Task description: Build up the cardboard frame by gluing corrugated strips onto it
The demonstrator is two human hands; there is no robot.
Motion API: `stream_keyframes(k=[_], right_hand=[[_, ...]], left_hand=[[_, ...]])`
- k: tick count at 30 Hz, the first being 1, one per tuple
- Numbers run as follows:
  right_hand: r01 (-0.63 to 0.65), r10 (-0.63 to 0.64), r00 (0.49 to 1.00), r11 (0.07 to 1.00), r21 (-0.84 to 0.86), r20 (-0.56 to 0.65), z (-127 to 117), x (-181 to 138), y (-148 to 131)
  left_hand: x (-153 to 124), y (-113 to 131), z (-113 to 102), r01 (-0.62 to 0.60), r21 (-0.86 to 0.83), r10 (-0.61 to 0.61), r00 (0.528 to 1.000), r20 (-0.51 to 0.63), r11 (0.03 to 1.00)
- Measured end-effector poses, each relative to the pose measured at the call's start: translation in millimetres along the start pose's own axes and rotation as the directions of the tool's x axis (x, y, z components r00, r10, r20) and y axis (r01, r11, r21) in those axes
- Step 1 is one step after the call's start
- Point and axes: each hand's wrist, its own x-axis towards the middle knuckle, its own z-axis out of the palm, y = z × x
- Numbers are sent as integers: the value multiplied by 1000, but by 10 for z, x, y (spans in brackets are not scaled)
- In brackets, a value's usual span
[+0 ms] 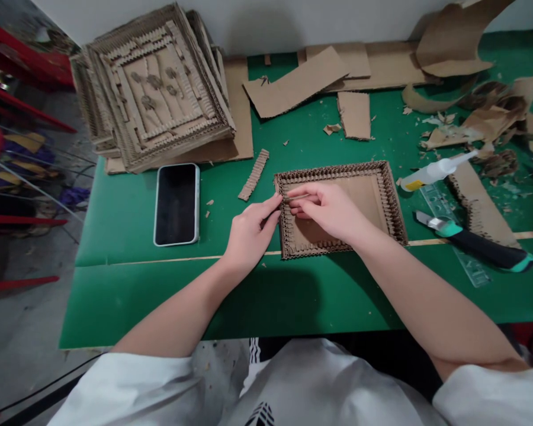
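A shallow rectangular cardboard tray (342, 228) with corrugated walls lies on the green table in front of me. My left hand (255, 225) pinches the tray's left wall near its upper corner, thumb and forefinger drawn together. Reaching over the tray's inside, my right hand (326, 207) has its fingertips closed on what looks like a thin cardboard strip (298, 197) at the same wall. Those fingers hide part of the strip and the wall. A loose corrugated strip (254, 174) rests just beyond my left hand.
A phone (176, 204) lies at left, below stacked corrugated cardboard panels (160, 94). To the right are a white glue bottle (430, 173), a utility knife (475, 239) and a clear ruler (471, 266). Cardboard pieces (297, 83) and torn scraps (484, 124) cover the back.
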Motion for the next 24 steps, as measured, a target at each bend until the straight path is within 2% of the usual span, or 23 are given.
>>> stream_keyframes(k=[4, 14, 17, 20, 22, 24], right_hand=[[-3, 3, 1000, 1000, -15, 8, -4, 6, 6], [94, -90, 995, 991, -93, 47, -19, 26, 74], [163, -154, 986, 968, -193, 59, -32, 16, 70], [253, -276, 961, 857, -448, 15, -56, 6, 68], [293, -372, 928, 725, -623, 3, -69, 8, 76], [345, -449, 892, 597, -724, 55, -72, 14, 93]], left_hand=[[-1, -4, 11, -5, -21, 5, 1000, -13, 1000], [8, -5, 5, 25, -32, -25, 1000, -2, 999], [12, 4, 0, 50, -53, -50, 999, 7, 997], [15, 9, 2, 74, -99, -73, 997, 12, 992], [14, 5, 8, 86, -127, -85, 996, 13, 988], [13, -5, 18, 99, -143, -98, 995, 15, 985]])
